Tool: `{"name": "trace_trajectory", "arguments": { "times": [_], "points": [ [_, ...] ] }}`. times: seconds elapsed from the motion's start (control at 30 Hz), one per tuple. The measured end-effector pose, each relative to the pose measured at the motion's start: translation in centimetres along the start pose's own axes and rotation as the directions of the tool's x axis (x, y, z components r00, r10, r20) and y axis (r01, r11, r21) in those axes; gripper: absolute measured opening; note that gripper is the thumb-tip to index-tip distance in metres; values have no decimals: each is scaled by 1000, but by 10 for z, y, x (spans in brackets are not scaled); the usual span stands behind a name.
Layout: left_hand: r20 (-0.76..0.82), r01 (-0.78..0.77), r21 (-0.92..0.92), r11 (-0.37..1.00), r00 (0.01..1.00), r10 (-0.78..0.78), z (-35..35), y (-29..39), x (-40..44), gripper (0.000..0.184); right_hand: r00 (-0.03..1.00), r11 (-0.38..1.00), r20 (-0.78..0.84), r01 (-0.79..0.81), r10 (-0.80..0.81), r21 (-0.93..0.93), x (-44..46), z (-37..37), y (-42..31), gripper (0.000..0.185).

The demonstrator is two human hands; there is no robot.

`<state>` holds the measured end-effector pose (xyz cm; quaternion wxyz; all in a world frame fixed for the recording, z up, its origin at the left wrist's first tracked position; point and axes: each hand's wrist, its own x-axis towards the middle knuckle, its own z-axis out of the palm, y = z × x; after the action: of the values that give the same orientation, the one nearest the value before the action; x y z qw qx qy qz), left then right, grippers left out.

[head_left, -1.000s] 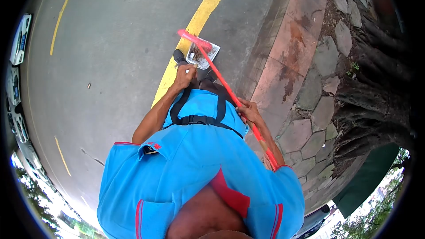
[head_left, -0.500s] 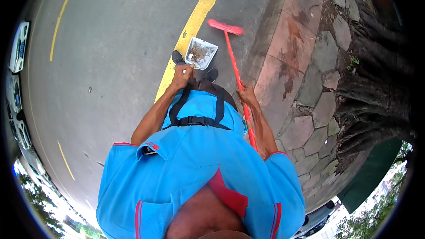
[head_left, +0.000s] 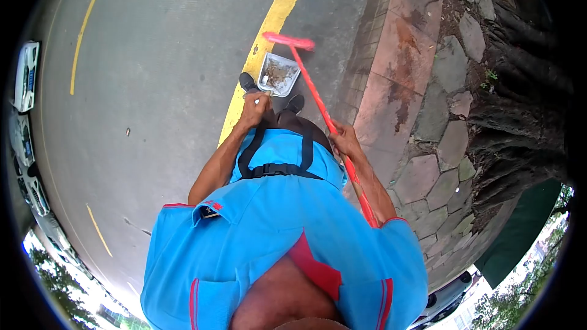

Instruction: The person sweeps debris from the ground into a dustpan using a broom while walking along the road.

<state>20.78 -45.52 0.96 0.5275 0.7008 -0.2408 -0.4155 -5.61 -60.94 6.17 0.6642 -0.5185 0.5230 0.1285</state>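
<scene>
In the head view, my left hand point(head_left: 254, 109) is closed around the handle of a white dustpan point(head_left: 295, 80). Leaves and dirt lie in the pan, with a small white piece at its left side. My right hand point(head_left: 346, 140) grips the long red shaft of a broom point(head_left: 313, 88), which slants up and left from beside my body. The broom's pink-red head point(head_left: 288, 41) is just beyond the dustpan's far edge, partly over the yellow line. My dark shoes point(head_left: 295, 104) are on either side of the pan.
A yellow line point(head_left: 282, 5) runs along the grey road. To the right are a reddish stone kerb point(head_left: 400, 55), flagstone paving point(head_left: 437, 177) and thick tree roots point(head_left: 520, 122). Parked cars point(head_left: 25, 79) line the far left. A small piece of litter point(head_left: 128, 132) lies on the road.
The broom head has swung left, closer to the dustpan, and its shaft leans more. The dustpan has stayed nearly in place in my left hand.
</scene>
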Motion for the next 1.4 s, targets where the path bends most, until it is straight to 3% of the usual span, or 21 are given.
{"name": "trace_trajectory", "arguments": {
  "times": [0.1,0.17,0.27,0.4,0.47,0.57,0.63,0.67,0.73,0.87,1.0,1.03,1.1,1.23,1.3,1.4],
  "points": [
    [7,6,1,1000,1000,-6,1,0,1,39,993,989,-91,66,-79,-135,53,-11,6,57],
    [10,3,9,1000,1000,-3,0,-2,2,40,964,937,-156,157,-214,-313,77,-15,-5,41],
    [23,-6,15,1000,1000,6,-1,-1,-3,40,961,871,-152,135,-231,-472,89,-9,-15,28],
    [-2,-13,3,1000,1000,13,1,3,-3,42,948,798,-112,184,-299,-574,73,1,24,25],
    [-14,-31,3,1000,999,31,1,0,-2,43,930,675,-11,259,-368,-691,61,-5,56,30],
    [-5,-21,-18,1000,1000,21,1,-5,1,43,955,709,50,250,-291,-659,12,-9,56,43],
    [-8,-27,-5,1000,1000,27,1,-4,0,42,983,910,74,184,-168,-372,-22,-15,38,55],
    [-5,-28,-3,1000,1000,28,0,-5,1,42,983,911,73,184,-169,-369,-31,-20,26,55],
    [-5,-46,-26,999,999,46,0,-5,1,42,997,971,69,-6,23,-237,-42,-29,13,58],
    [-14,-23,-20,1000,1000,23,1,-3,-2,42,997,958,-8,73,-78,-276,-4,-25,14,54],
    [-9,-13,-3,1000,1000,13,1,3,-2,41,923,823,-73,298,-377,-484,67,-3,-16,42],
    [-8,0,2,1000,1000,0,1,6,-3,40,924,823,-69,300,-377,-482,80,4,-27,42],
    [5,-11,5,1000,1000,11,0,1,-4,41,974,898,-95,148,-204,-415,100,14,-45,48],
    [22,9,25,1000,1000,-10,-1,-5,-3,42,979,860,-74,129,-189,-493,116,18,-28,42],
    [19,16,39,999,1000,-17,-1,-4,-6,42,954,758,-10,231,-299,-610,95,13,-1,32],
    [24,3,76,997,1000,-5,-1,-11,0,41,911,689,58,350,-409,-635,52,4,53,40]
  ]
}}
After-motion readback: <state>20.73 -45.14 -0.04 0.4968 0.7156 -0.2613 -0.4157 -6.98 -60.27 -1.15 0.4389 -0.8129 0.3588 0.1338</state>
